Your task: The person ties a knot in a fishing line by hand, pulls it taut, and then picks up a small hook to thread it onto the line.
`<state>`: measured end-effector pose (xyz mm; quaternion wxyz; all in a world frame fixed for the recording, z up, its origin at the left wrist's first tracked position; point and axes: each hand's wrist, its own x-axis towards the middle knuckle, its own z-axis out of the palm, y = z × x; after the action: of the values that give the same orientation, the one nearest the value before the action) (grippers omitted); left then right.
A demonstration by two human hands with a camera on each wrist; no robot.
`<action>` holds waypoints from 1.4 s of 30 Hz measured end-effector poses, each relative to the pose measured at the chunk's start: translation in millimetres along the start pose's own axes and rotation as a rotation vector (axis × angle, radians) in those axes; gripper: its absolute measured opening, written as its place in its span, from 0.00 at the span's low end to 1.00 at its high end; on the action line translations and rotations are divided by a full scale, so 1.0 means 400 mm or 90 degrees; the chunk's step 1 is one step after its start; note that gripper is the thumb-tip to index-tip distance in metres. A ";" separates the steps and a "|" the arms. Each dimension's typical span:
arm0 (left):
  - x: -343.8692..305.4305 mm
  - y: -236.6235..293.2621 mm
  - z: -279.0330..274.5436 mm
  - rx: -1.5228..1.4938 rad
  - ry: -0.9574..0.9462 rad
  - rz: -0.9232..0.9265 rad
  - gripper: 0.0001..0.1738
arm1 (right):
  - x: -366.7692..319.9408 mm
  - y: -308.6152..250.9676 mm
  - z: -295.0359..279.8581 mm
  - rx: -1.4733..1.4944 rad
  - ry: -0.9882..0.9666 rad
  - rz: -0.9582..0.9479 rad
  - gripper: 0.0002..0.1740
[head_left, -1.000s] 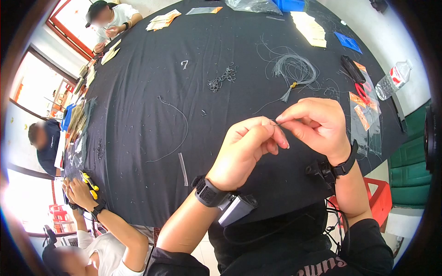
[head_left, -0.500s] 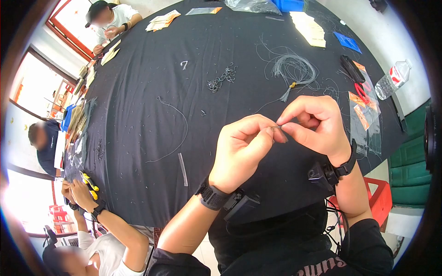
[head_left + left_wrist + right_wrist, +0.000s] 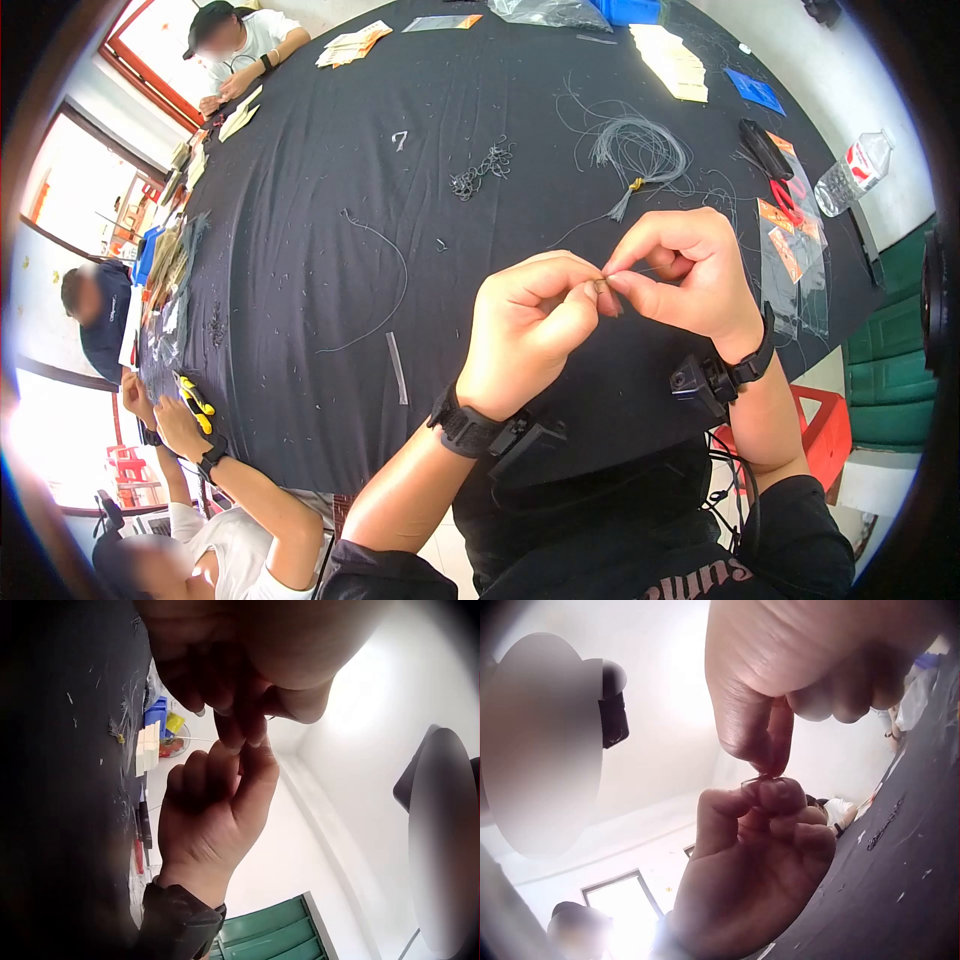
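In the head view my left hand [image 3: 535, 325] and right hand [image 3: 690, 275] meet fingertip to fingertip above the black-covered table. A small thin curved piece, looking like a fishhook [image 3: 748, 782], shows at the left fingertips in the right wrist view. My left thumb and forefinger pinch it. The right thumb and forefinger pinch at the same spot, on what looks like a thin fishing line, mostly hidden by the fingers. Beyond the hands lies a tied bundle of grey fishing line [image 3: 640, 150]. To its left is a small heap of dark hooks [image 3: 483, 170].
One loose curved line [image 3: 405, 270] and a clear strip [image 3: 398, 368] lie on the left. Right of the hands are red-handled scissors [image 3: 787, 203], plastic packets [image 3: 797, 290] and a water bottle [image 3: 855, 175]. Yellow cards [image 3: 670, 63] lie at the back. Other people sit around the table.
My left hand has turned slightly and its fingertips have closed in against the right fingertips. The dark thin piece between the hands is now mostly covered. The right hand has barely moved.
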<state>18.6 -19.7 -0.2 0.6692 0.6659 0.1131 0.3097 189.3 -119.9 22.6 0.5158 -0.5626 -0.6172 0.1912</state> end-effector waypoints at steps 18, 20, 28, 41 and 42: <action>0.001 -0.007 -0.001 0.012 0.017 0.016 0.09 | -0.002 -0.004 0.003 0.026 -0.001 0.020 0.04; 0.001 -0.006 -0.003 0.003 0.023 -0.005 0.09 | -0.002 -0.005 0.003 0.024 -0.001 0.022 0.04; 0.001 -0.008 -0.006 0.010 0.019 -0.015 0.10 | -0.001 -0.006 0.002 0.009 0.000 0.024 0.04; 0.003 -0.011 -0.009 0.065 0.021 0.005 0.08 | 0.000 -0.006 -0.002 0.027 -0.025 0.076 0.04; 0.004 -0.014 -0.008 0.059 0.030 0.011 0.07 | -0.001 -0.006 -0.002 0.037 -0.029 0.087 0.04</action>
<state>19.5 -15.6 -5.7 0.6322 0.6894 0.1374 0.3258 188.9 -121.1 24.8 0.5033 -0.5841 -0.5829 0.2564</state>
